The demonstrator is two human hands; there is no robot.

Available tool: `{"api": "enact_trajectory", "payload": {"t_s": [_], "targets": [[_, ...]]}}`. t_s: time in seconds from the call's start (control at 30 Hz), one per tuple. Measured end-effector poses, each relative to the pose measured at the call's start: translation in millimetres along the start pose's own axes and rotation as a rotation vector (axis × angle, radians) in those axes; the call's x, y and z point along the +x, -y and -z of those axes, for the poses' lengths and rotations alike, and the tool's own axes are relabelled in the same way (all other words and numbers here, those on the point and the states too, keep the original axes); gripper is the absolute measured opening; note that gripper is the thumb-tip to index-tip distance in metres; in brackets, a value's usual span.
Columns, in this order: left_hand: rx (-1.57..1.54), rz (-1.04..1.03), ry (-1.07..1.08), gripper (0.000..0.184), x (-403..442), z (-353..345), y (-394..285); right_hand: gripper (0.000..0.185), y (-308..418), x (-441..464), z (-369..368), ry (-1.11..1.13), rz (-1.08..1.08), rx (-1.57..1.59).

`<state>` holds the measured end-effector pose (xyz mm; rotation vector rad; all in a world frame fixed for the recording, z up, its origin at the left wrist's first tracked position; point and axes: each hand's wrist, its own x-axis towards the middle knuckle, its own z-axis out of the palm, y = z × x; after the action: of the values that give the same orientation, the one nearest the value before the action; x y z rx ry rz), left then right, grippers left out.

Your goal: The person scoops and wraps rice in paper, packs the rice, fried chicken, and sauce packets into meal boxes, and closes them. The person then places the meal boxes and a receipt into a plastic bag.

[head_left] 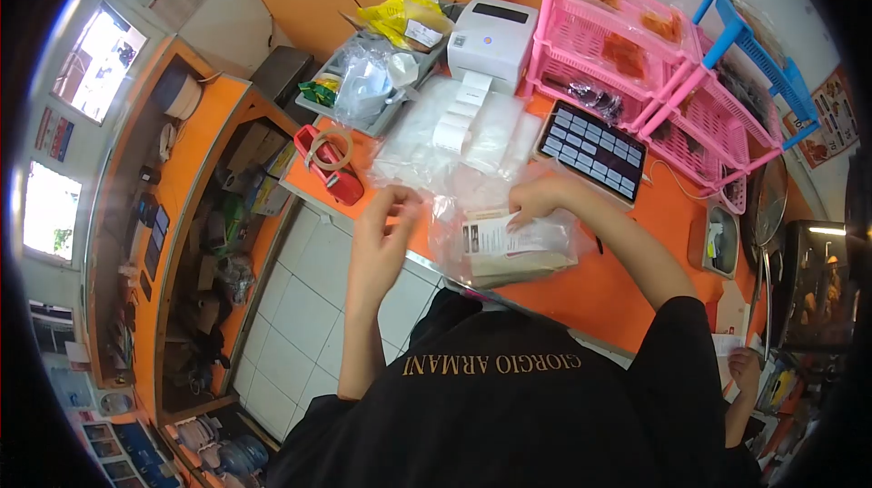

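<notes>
A clear plastic bag (454,247) lies at the near edge of the orange counter, with a flat pale package (522,263) inside it. A white printed paper slip (490,236) shows on the package. At the bag's upper right, my right hand (538,197) is closed, its fingers pinching the plastic beside the slip. My left hand (389,225) hovers just left of the bag, holding nothing, its bent fingers apart. Beyond the bag lies a stack of clear plastic bags (427,147), with a strip of white labels (459,116) hanging over it from the label printer (491,39).
Left of the stack is a red tape dispenser (334,175). A grey tray (363,116) holds packets behind it. A tablet (593,150) rests at right below pink baskets (627,43). A metal container (718,243) stands further right. Another person's hand (745,370) shows at lower right.
</notes>
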<state>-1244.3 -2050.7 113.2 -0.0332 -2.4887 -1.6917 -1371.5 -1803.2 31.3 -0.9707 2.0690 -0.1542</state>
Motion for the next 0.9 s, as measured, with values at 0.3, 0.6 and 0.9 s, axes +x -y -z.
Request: {"api": "enact_trajectory", "payload": {"t_s": [0.3,0.6,0.9], "targets": [[0.408,-0.277,0.533,0.019,7,-70,86,0.055,-13,-6,-7,0.077,-0.078,0.042],[0.406,-0.532,0.661,0.03,20,-124,53,0.064,-84,-83,-31,-0.015,-0.131,0.327],[0.382,-1.104,0.711,0.027,41,-200,65,0.054,-86,-77,-96,-0.385,-0.133,0.259]]}}
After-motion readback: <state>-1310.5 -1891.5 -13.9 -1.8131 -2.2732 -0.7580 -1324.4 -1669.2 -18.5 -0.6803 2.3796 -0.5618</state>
